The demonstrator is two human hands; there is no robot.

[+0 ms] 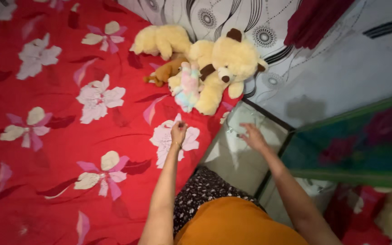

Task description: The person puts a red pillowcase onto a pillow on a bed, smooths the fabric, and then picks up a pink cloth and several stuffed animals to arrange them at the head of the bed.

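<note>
Your left hand [178, 131] sits on the red bedsheet with big pale flowers [60, 136], fingers bunched together like it's pinching the fabric, though it's too small and soft in the picture to say if it really has hold of any cloth. Your right hand [252, 136] is out past the bed's edge, over the pale floor tiles [237, 163], fingers spread loosely. There's a small light blotch right by its fingertips, but I honestly can't tell if that's something in your grip or just glare off the tile, so I can't say what that hand is doing.

The nearest stuff to both hands is the pile of plush toys up by the wall: a big cream teddy bear [225, 68] with a brown nose, a little pastel toy [188, 86] leaning on its front, a small brown one [164, 72] half buried behind, and another cream plush [162, 40] further back. How they overlap hides most of the brown one.

On the right a dark green-edged panel [355, 140] shows murky red shapes, hard to read. Your lap, orange and dotted black cloth, is cut off at the bottom.
</note>
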